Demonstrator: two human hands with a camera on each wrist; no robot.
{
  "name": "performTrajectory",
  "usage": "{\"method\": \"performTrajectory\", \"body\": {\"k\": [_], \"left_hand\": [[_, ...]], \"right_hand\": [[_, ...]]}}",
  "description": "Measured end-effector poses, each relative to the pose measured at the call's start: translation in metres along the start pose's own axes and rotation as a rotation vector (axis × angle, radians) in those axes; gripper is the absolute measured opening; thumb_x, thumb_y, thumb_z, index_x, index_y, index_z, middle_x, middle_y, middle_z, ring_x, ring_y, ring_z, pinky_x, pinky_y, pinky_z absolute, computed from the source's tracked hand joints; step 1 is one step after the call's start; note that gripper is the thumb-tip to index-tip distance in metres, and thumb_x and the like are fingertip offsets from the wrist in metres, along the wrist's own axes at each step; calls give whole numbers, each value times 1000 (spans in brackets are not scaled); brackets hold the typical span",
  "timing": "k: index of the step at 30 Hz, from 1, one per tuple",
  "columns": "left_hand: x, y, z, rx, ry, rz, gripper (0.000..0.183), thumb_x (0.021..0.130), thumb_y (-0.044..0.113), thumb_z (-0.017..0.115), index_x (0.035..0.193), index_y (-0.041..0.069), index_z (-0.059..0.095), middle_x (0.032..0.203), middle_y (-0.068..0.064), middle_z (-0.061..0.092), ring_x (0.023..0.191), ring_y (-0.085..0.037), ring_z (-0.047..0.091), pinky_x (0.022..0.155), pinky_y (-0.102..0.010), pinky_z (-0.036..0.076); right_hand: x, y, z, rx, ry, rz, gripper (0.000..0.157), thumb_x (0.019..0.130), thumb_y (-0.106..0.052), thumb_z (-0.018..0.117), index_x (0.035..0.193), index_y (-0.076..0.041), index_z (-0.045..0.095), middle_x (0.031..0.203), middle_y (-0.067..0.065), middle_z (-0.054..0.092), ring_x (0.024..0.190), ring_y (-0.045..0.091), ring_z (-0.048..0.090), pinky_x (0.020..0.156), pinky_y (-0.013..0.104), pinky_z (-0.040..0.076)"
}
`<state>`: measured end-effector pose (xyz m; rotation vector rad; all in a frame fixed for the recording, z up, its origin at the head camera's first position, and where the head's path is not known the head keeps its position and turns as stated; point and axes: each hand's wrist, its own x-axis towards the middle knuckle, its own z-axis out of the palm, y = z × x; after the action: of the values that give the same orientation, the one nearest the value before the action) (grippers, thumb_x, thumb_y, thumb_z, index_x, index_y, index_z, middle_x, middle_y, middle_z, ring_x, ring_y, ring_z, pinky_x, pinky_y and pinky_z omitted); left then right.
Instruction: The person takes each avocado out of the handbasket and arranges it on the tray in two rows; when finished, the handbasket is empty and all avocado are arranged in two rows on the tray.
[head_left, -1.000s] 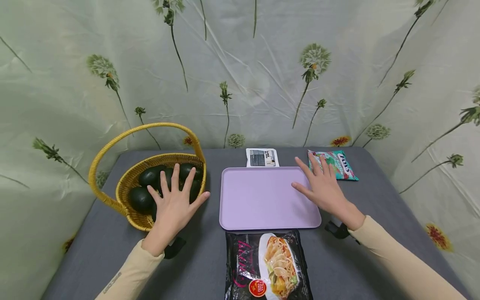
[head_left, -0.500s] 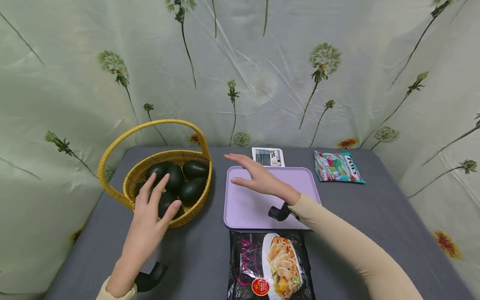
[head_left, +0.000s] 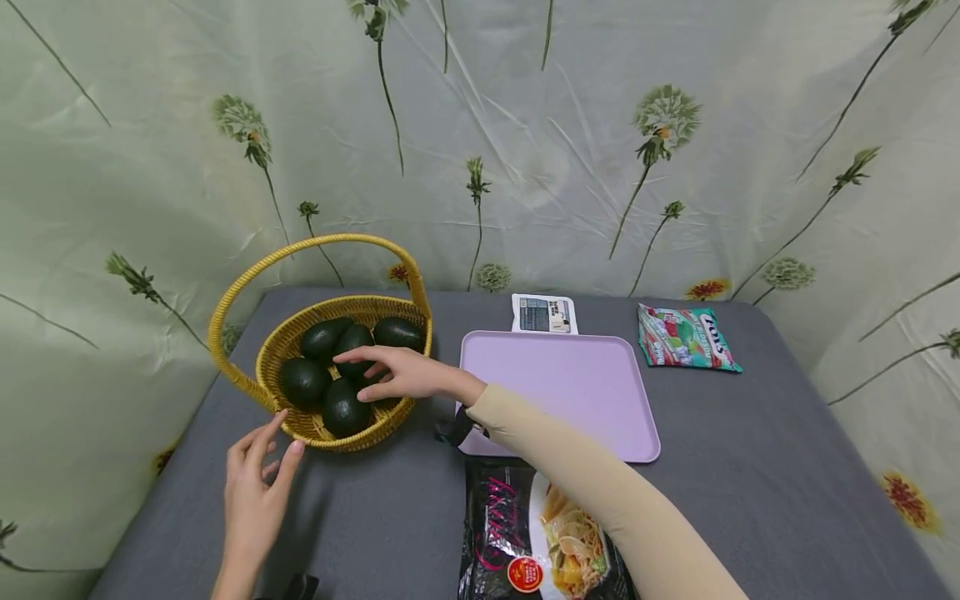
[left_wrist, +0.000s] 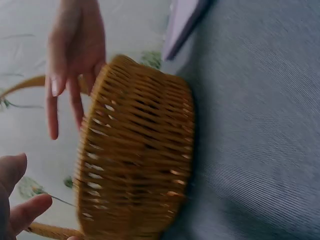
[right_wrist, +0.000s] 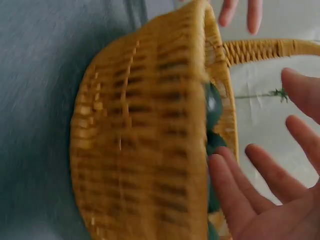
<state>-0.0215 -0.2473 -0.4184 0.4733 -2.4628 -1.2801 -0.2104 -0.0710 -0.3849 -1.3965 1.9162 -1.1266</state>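
A yellow wicker basket (head_left: 352, 437) with a tall arched handle holds several dark green avocados (head_left: 346, 408) at the left of the table. Over its right side reaches my right hand (head_left: 405, 372), fingers extended and slightly bent above the fruit; the right wrist view shows its fingertips (right_wrist: 220, 165) near the rim, with nothing gripped. My left hand (head_left: 251, 492) is at the basket's front left, its fingers loosely bent and near the rim. In the left wrist view the woven wall (left_wrist: 137, 150) fills the middle. One avocado is partly hidden behind my right hand.
Right of the basket lies a lilac tray (head_left: 555, 392). A black noodle packet (head_left: 498, 533) lies in front of it, partly under my right forearm. Behind the tray is a white packet (head_left: 545, 314); a teal and red snack bag (head_left: 686, 337) lies at the back right.
My right hand has swept left from the snack bag, across the tray, to above the basket. My left hand has drawn back from over the avocados to the basket's front left.
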Motion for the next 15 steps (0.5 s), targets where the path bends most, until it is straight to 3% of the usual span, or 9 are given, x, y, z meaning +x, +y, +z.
{"method": "performTrajectory", "body": {"k": [7,11,15], "left_hand": [[11,-16,7,-13,-100,-17,55,101,29,51,150,11,33,141,-32,23,114,-51,45,90,-68,36],[17,-20,9,-19,-160,-9,59,101,31,50,151,9,29,143,-35,20,118,-54,39,95,-65,35],[22,-23,13,-28,-177,6,60,101,30,51,151,6,28,143,-37,18,124,-54,32,97,-64,34]], "right_hand": [[15,-4,16,-121,-54,116,58,94,-22,64,146,-17,40,149,4,37,118,18,54,92,17,42],[22,-10,20,-170,-75,187,56,93,-25,65,145,-20,43,150,1,36,119,19,53,91,20,43],[30,-13,26,-234,-100,248,54,92,-27,67,142,-22,47,149,0,38,122,15,50,94,20,41]]}}
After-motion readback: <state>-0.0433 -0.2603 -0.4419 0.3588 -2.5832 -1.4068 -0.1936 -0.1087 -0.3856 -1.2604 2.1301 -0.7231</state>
